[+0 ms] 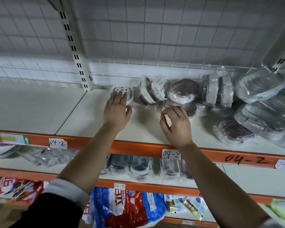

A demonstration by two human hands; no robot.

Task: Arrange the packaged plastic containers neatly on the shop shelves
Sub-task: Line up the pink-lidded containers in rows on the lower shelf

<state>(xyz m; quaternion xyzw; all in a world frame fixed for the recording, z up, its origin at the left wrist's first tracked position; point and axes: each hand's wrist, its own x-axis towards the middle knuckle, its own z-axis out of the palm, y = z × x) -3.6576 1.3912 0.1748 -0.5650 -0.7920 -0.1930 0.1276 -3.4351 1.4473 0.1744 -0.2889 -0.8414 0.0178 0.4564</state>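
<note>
Packaged plastic containers [183, 91] lie jumbled on the shelf [72, 112] from 12 to 3 o'clock. Left grip [117, 111], released, touches a white container [122, 92] flat-fingered; right grip [176, 125] curls beside a brown container [192, 111], grasp unclear.

glossy plastic wrap [260, 84] on matt shelf [39, 109].

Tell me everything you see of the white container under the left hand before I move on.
The white container is a rounded plastic piece with dark holes across the side facing the camera, sealed in clear wrap. It sits on the shelf near the wire back, leftmost of the row, beside a brown-and-white pack. The left hand rests straight fingers on it.
</note>
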